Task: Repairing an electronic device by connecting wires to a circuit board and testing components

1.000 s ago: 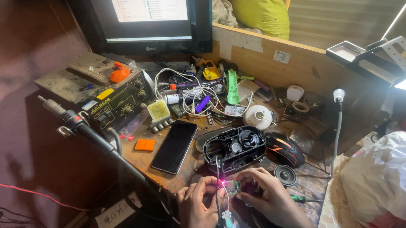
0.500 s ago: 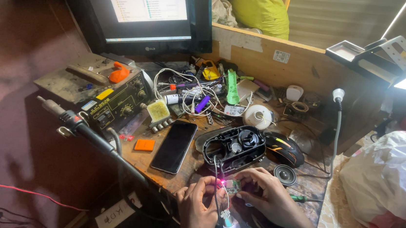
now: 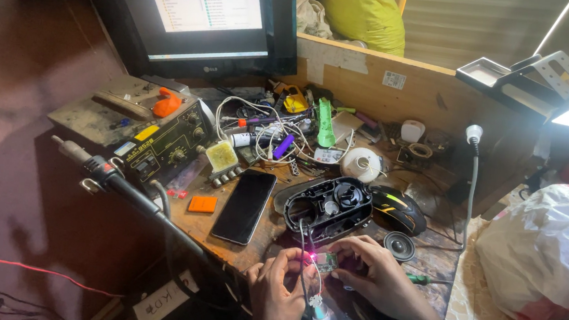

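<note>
We pinch a small green circuit board between both hands at the desk's near edge: our left hand closed on its lit pink end, our right hand gripping the other side, just below the opened black speaker shell, right of the dark phone

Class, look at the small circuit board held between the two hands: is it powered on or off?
On: a pink light glows on the small circuit board.

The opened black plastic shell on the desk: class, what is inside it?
Inside the opened black plastic shell, a round silver part and black wires leading out toward the hands are visible. Deeper parts are too dark to identify.
</note>
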